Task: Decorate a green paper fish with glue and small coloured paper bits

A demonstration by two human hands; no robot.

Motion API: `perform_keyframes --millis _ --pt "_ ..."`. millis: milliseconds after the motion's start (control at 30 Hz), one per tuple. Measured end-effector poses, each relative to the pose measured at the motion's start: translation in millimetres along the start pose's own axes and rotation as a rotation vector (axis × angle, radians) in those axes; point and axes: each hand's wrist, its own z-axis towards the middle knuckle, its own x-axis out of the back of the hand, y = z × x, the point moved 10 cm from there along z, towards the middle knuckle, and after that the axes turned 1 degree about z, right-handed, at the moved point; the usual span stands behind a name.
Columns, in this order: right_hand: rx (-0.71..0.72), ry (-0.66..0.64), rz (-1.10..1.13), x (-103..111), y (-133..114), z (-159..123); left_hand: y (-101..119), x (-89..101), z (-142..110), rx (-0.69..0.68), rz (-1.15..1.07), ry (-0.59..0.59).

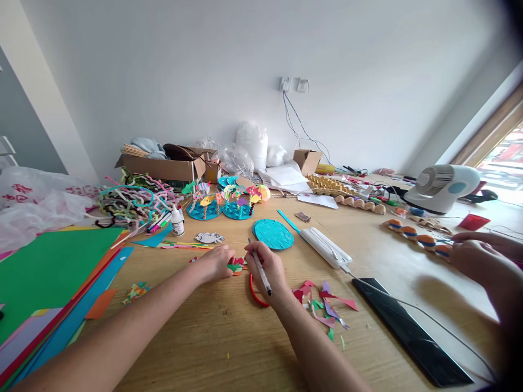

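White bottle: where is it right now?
In the head view, the white bottle stands left of centre, between the tangled pipe cleaners and the grey fish cutout.

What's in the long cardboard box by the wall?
A pale blue cloth and something dark brown show above the cardboard box; its sides hide whatever lies deeper.

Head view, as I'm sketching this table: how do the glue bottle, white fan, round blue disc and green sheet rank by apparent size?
Largest to smallest:
1. green sheet
2. white fan
3. round blue disc
4. glue bottle
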Motion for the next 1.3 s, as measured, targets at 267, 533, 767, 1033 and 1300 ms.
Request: perform_keyframes --millis 267,533,767,1033,1300 --pt "-0.003 -0.007 0.004 0.0 1.4 0.2 3.0 4.5 -1.3 0.027 -0.104 -0.007" --pt "0.033 -0.16 0.083 -14.3 -5.5 -1.6 -12.2 55.7 -54.0 0.022 -0.314 0.005" --pt "-0.051 -0.682 0.067 -54.4 -22.8 -29.3 -9.6 4.7 -125.2 0.061 -0.405 -0.08" --pt "0.03 -0.677 -0.404 -59.7 -7.1 -29.7 -6.6 -19.9 -158.3 0.079 -0.262 0.074" --pt "0.008 -0.774 -0.644 -61.2 -3.5 -40.9 -7.2 1.0 -172.7 0.077 -0.142 0.176"
